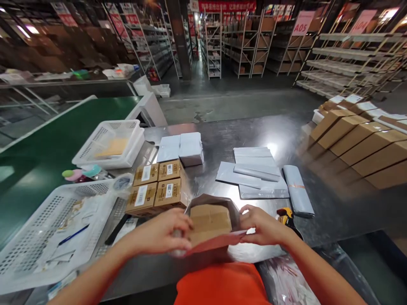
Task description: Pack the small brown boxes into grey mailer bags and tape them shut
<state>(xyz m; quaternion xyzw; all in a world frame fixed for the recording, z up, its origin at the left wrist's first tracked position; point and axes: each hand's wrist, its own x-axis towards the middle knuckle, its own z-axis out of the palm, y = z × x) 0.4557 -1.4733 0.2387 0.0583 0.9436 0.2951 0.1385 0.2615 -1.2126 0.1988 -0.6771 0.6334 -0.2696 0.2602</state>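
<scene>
A brown cardboard box point(210, 219) sits inside the open mouth of a plastic mailing bag point(219, 240), grey inside along the far edge and reddish along the near flap. My left hand point(168, 231) grips the bag's left edge, fingers curled beside the box. On the other side, my right hand point(259, 224) pinches the bag's right edge. Small brown boxes with barcode labels point(158, 186) stand in a block beyond my left hand. Past my right hand lie flat grey mailing bags point(263, 190) and a rolled bundle of bags point(297, 190).
White plastic baskets point(57, 254) stand at the left, beside a green conveyor belt point(63, 135). White boxes point(190, 148) are at the table's back. A yellow and black tape dispenser point(285, 215) lies near my right wrist. Larger cartons point(365, 140) line the right.
</scene>
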